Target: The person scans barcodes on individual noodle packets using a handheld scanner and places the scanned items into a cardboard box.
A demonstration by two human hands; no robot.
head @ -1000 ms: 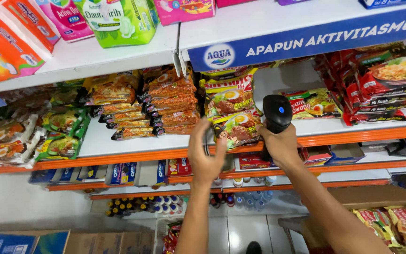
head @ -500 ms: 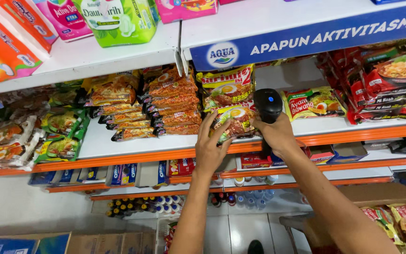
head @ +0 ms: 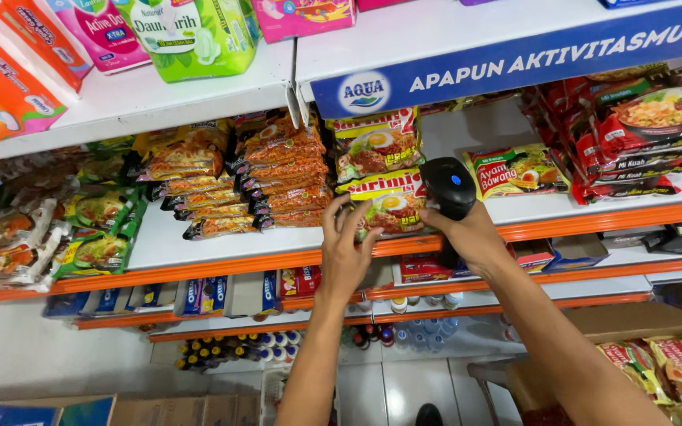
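Observation:
My right hand (head: 474, 235) grips a black handheld scanner (head: 449, 187) with a blue dot on its head, aimed at a yellow and red noodle packet (head: 392, 207) on the white shelf (head: 199, 244). My left hand (head: 346, 251) holds the lower left edge of that packet, fingers curled over its front. A second packet of the same kind (head: 374, 146) stands just above it.
Stacks of orange noodle packets (head: 278, 175) lie to the left, green ones (head: 100, 229) further left, red ones (head: 633, 134) at right. Biscuit packs (head: 207, 293) fill the shelf below. Small bottles (head: 230, 351) stand lower down. Cardboard boxes (head: 641, 355) sit on the floor.
Both hands have moved slightly left and nearer the shelf. The scanner has come closer to the noodle packet, and my left hand has closed on the packet's edge.

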